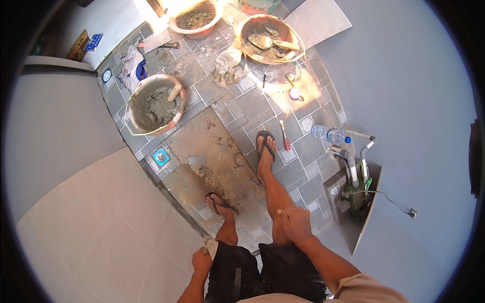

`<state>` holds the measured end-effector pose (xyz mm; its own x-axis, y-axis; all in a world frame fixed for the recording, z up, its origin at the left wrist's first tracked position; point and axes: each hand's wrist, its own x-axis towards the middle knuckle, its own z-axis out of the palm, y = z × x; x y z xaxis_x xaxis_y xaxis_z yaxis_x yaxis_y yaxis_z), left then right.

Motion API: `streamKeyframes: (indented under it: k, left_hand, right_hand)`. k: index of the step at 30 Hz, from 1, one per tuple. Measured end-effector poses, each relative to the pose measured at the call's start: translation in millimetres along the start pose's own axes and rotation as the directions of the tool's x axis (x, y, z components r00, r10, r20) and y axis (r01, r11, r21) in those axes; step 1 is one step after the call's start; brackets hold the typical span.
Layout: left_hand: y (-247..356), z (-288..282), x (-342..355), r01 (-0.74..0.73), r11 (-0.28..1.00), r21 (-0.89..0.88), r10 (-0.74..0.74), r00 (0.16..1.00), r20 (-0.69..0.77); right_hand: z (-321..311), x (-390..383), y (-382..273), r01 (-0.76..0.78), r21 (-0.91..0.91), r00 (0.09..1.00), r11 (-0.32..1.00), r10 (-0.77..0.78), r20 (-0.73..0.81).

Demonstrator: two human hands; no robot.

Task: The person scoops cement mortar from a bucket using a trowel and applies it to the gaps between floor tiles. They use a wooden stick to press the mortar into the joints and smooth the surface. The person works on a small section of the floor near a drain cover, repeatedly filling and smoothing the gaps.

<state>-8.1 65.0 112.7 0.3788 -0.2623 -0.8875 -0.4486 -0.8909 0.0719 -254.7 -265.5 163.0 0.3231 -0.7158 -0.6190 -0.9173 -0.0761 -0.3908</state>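
Observation:
My left hand [201, 261] is closed at my left hip on a pale, stained cloth [211, 246] beside my black shorts. Over my right knee, my right hand [296, 222] is curled into a fist, with nothing visible in it. Ahead on the left stands a bucket [132, 103] of wet grey mortar, a wooden tool handle [175, 92] sticking out. Another bucket [242, 50], farther right, holds mortar and a trowel [287, 45]. Past my right foot lies a brush [285, 135] with a red handle. Both hands are apart from these tools.
A muddy board [194, 146] lies between my feet. To the right are a water bottle [337, 136] and a pump [357, 197] with pipes in a recess. Farther off are a basin [199, 31], a tape measure [295, 93], a marker [264, 81] and a rag [226, 65].

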Motion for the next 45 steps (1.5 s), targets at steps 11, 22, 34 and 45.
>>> streamKeyframes:
  k: [11,22,34,45]
  left_hand:
    - [161,-57,-39,0.034,0.991,-0.133,-0.056,0.985,-0.163]
    - [206,-37,52,-0.271,0.942,0.198,0.322,0.897,-0.302]
    - [227,-49,64,-0.270,0.962,0.028,0.265,0.912,-0.314]
    - [206,-28,63,-0.117,0.985,-0.127,0.080,0.961,-0.266]
  right_hand:
    - [30,295,185,-0.369,-0.010,0.929,0.929,0.369,0.021]
    - [62,631,69,-0.066,0.242,0.910,0.968,0.158,-0.384]
    - [37,606,176,-0.147,-0.142,0.736,0.979,0.013,-0.677]
    - [82,480,229,-0.255,-0.181,0.906,0.950,0.169,-0.388]
